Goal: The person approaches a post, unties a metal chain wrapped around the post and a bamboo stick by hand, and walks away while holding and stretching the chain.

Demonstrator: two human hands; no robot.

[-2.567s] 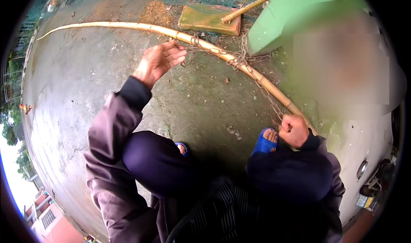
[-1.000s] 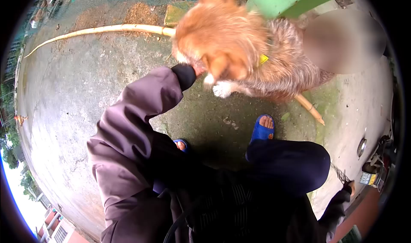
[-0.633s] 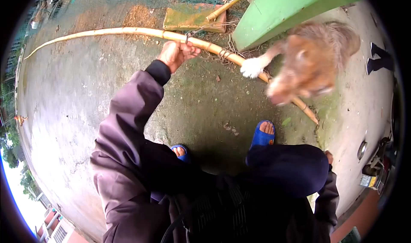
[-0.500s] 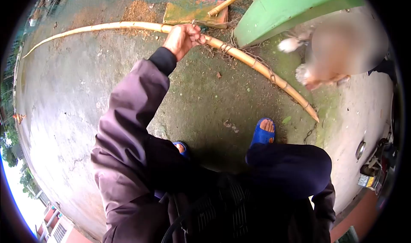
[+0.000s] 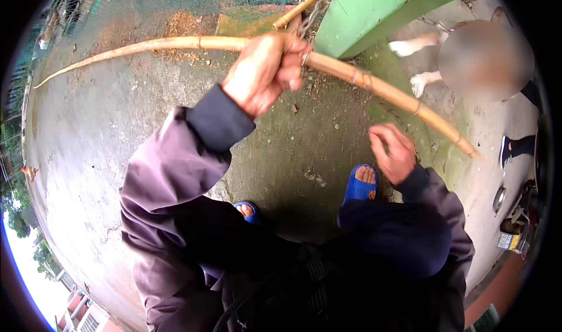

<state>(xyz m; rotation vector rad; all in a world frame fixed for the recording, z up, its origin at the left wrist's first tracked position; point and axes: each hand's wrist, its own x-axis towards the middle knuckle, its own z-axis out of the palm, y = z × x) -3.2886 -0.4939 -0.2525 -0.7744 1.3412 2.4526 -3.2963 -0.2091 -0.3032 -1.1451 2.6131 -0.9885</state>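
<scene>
A long, slightly curved bamboo pole spans the upper part of the view, thin at its left end and thicker at its right. My left hand is closed round the pole's middle, its fingers curled at the near side. A thin loop, perhaps wire, shows on the pole beside these fingers. Below the pole's right half is my right hand, held above my blue sandal and apart from the pole. Its fingers are loosely bent, with a gap to the thumb and nothing visible between them.
A green post stands at the upper right, beside a metal chain and a shorter bamboo piece. A mossy slab lies before green netting. Right of the post is a partly blurred dog.
The pole has come up closer to me in my left hand, its right end shifting rightward. My right hand has come into view. The dog has shifted its pose, and the chain no longer runs along the pole.
</scene>
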